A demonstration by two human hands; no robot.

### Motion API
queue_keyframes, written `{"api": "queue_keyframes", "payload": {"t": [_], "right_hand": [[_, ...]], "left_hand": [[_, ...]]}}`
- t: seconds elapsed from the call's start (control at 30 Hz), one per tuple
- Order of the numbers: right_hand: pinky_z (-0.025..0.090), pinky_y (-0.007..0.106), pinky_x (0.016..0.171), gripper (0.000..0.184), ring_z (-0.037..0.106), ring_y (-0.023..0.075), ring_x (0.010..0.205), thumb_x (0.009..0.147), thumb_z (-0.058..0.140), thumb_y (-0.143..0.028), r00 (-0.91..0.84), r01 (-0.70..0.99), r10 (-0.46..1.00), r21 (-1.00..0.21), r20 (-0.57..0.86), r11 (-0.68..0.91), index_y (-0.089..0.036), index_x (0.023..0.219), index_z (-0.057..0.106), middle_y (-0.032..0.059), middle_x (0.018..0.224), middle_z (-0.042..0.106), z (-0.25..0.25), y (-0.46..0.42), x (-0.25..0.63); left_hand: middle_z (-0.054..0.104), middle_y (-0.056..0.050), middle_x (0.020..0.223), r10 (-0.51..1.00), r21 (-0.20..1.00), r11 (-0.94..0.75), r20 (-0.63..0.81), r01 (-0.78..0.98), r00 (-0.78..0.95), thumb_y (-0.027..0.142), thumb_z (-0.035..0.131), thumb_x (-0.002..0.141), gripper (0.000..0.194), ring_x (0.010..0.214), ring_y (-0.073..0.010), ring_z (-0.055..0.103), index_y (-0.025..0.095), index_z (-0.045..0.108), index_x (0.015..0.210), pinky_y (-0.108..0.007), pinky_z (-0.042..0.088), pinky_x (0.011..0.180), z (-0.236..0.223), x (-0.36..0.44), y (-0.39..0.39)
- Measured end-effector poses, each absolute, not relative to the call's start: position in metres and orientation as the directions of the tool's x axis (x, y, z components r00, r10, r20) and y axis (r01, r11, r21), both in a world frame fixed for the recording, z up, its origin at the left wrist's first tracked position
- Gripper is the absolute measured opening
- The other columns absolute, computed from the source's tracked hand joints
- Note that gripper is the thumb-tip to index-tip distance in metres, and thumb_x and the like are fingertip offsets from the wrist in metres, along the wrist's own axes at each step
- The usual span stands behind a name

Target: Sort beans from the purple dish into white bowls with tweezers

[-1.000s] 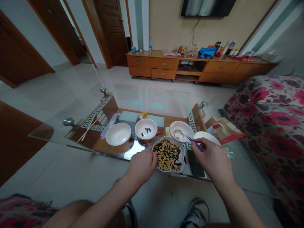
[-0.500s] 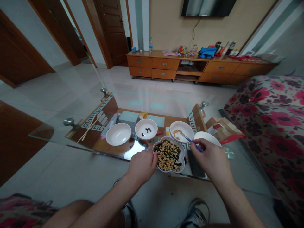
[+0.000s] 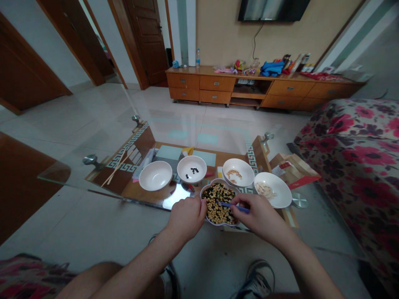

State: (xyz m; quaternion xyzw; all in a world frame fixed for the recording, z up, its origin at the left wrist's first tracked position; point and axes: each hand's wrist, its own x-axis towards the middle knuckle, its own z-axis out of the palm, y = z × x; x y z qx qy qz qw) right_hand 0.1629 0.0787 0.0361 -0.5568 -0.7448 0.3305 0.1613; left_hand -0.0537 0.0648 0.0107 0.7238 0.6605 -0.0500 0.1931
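My left hand [image 3: 187,220] grips the near-left rim of a white flower-shaped bowl [image 3: 215,180] filled with a mix of pale beans and dark beans [image 3: 215,209]. My right hand [image 3: 260,216] pinches blue chopsticks [image 3: 233,205], whose tips reach into the mix. Beyond them, a white bowl [image 3: 238,172] holds a few pale beans. Another white bowl [image 3: 191,169] holds several black beans, and a white bowl [image 3: 155,175] to its left shows nothing inside. Pale seeds lie in a white dish [image 3: 272,189] to the right of my right hand.
All this stands on a glass table [image 3: 102,182] with wooden chopsticks [image 3: 116,168] lying on its lower shelf. A paper bag [image 3: 294,170] lies at the right, beside a floral sofa [image 3: 352,166]. A wooden cabinet [image 3: 264,89] stands across the tiled floor.
My right hand has moved left and toward me, bringing the blue chopsticks over the mixed beans and uncovering the dish of pale seeds. My left hand has not moved.
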Motion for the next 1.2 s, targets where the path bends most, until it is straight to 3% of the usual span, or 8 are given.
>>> {"api": "queue_keyframes", "payload": {"t": [0.47,1.2], "right_hand": [[0.040,0.026,0.057,0.015,0.058,0.0141,0.060,0.075,0.058,-0.015,-0.427,0.751,0.870,-0.632,-0.247,0.190,-0.019,0.072,0.072,0.0006,0.066,0.069,0.0350,0.0743,0.1625],[0.040,0.025,0.055,0.016,0.059,0.0143,0.058,0.076,0.060,-0.016,-0.424,0.746,0.875,-0.637,-0.233,0.192,-0.020,0.071,0.074,0.0016,0.067,0.071,0.0313,0.0744,0.1618]], "left_hand": [[0.075,-0.014,0.095,0.940,0.218,-0.053,-0.319,0.974,0.123,0.044,0.022,0.105,0.053,0.087,-0.0286,0.073,0.018,0.068,0.104,-0.039,0.052,0.075,0.0110,-0.0533,0.0648],[0.075,-0.014,0.094,0.939,0.218,-0.050,-0.321,0.975,0.121,0.045,0.023,0.105,0.053,0.087,-0.0292,0.073,0.018,0.069,0.105,-0.038,0.052,0.074,0.0119,-0.0533,0.0651]]}}
